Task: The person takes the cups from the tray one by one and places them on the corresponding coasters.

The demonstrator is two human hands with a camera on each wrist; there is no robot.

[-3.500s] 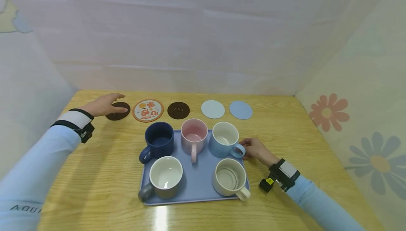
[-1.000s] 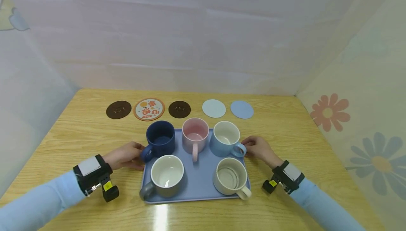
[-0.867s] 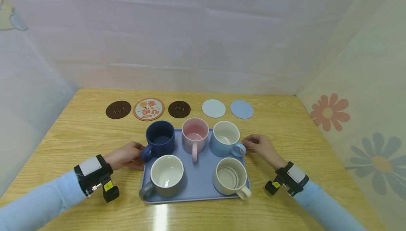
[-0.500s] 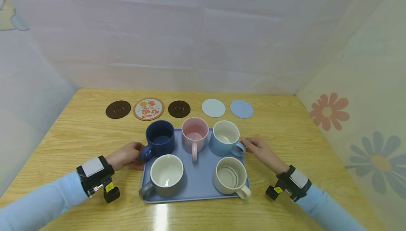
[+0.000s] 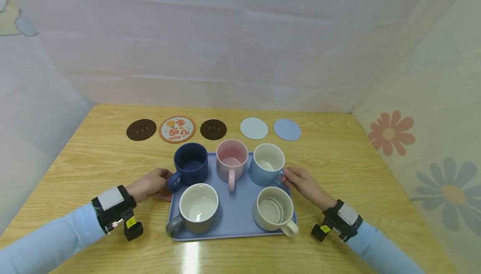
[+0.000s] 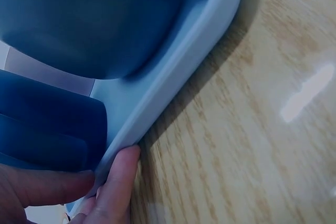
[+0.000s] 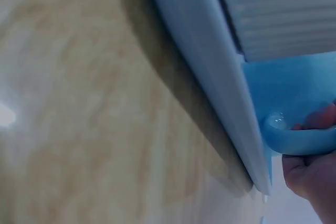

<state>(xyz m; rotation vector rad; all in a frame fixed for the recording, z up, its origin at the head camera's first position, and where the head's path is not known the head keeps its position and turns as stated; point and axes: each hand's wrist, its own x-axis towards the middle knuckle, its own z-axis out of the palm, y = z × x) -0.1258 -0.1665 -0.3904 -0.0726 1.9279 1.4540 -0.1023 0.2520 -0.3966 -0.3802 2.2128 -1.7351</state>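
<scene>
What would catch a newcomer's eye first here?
Likely the pink mug, midway along the far row on the blue tray. Then the orange-rimmed coaster, second from left beyond the tray. The right grip holds the handle of the light blue mug; the left grip pinches the tray's left rim.

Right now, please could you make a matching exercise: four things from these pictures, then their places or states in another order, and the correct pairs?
1. Left hand
2. Right hand
3. Pink mug
4. Orange-rimmed coaster

A. between two dark brown coasters
B. holds the light blue mug by its handle
C. pinches the tray's edge
D. between the navy mug and the light blue mug

Pairs: 1-C; 2-B; 3-D; 4-A
</scene>
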